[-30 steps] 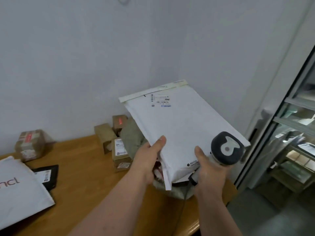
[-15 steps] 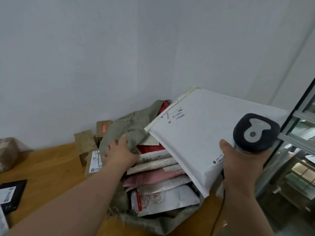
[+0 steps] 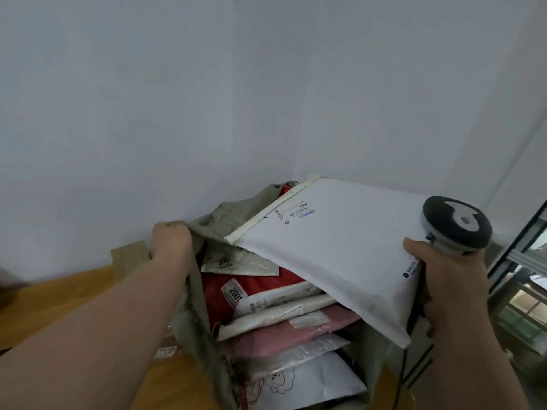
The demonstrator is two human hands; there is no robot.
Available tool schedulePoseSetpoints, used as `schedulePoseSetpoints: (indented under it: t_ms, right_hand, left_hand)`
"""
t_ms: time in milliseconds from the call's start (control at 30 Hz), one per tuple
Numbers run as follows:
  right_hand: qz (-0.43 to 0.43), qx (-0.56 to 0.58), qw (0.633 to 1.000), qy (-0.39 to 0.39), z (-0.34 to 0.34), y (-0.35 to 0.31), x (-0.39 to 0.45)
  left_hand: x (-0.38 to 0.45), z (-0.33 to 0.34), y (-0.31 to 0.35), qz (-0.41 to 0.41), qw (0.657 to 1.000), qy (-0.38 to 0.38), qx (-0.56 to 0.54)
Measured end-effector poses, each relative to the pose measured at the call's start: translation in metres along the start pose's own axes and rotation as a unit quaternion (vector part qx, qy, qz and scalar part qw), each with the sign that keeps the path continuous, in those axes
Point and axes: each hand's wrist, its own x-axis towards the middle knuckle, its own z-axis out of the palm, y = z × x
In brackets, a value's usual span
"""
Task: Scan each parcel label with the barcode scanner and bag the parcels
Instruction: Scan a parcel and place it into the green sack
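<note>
A grey-green sack [image 3: 195, 329] lies on the wooden table, its mouth facing me and packed with several flat parcels [image 3: 281, 327] in red, pink and white. My left hand [image 3: 170, 241] grips the sack's upper edge and holds it up. My right hand [image 3: 444, 279] holds the dark barcode scanner [image 3: 457, 224] and, with it, the near corner of a large white padded mailer [image 3: 334, 255]. The mailer lies flat over the sack's opening, label side up, with its far end inside.
A small cardboard box [image 3: 130, 255] stands behind my left forearm against the white wall. The wooden table [image 3: 74, 288] runs off to the left. At the right a glass door [image 3: 521, 276] shows shelves behind it.
My left hand let go of the white mailer and took hold of the sack's edge, lifting it higher. My right hand lowered the mailer from upright to flat and moved it into the sack's mouth.
</note>
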Motion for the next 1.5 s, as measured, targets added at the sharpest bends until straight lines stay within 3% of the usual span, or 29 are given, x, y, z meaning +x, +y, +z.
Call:
schedulePoseSetpoints:
  t_ms: [100,167,267,467,600,700,800,900,1000,1067,1167,1367,1500]
  right_hand:
    - [0.011,-0.012,0.999,-0.029,-0.002,-0.01,0.017]
    - [0.009,-0.031,0.998,-0.056,-0.004,-0.02,0.03]
    - [0.014,-0.038,0.99,-0.136,0.004,-0.029,0.052]
    - [0.118,-0.007,0.958,-0.263,0.074,-0.007,0.078]
    - [0.16,0.004,0.937,-0.309,0.116,0.026,0.09]
    - [0.132,-0.03,0.933,-0.332,0.146,0.045,0.1]
    - [0.105,-0.075,0.924,-0.36,0.173,0.058,0.105]
    - [0.103,-0.093,0.92,-0.366,0.191,0.071,0.11]
    - [0.125,-0.099,0.915,-0.371,0.2,0.081,0.118]
    - [0.139,-0.106,0.913,-0.369,0.198,0.085,0.125]
    - [0.177,-0.094,0.91,-0.363,0.186,0.091,0.139]
    - [0.242,-0.103,0.903,-0.34,0.158,0.103,0.161]
    - [0.228,-0.119,0.924,-0.284,0.14,0.119,0.163]
  left_hand:
    - [0.006,-0.003,0.022,-0.051,0.984,0.084,-0.152]
    - [0.012,-0.002,0.032,-0.066,0.966,0.101,-0.23]
    - [0.021,0.001,0.034,-0.031,0.982,0.133,-0.13]
    - [0.0,0.024,0.032,0.107,0.988,0.108,-0.019]
    - [-0.013,0.024,0.031,0.202,0.969,0.124,0.071]
    - [-0.02,0.018,0.026,0.249,0.948,0.138,0.141]
    - [-0.032,0.019,0.021,0.27,0.928,0.098,0.239]
    - [-0.053,0.031,0.01,0.33,0.883,-0.02,0.334]
    - [-0.065,0.055,-0.005,0.348,0.781,-0.196,0.481]
    - [-0.059,0.067,-0.021,0.323,0.718,-0.232,0.572]
    - [-0.049,0.08,-0.035,0.312,0.701,-0.186,0.614]
    - [-0.04,0.114,-0.045,0.314,0.712,-0.104,0.619]
    - [-0.038,0.122,-0.049,0.314,0.714,-0.081,0.62]
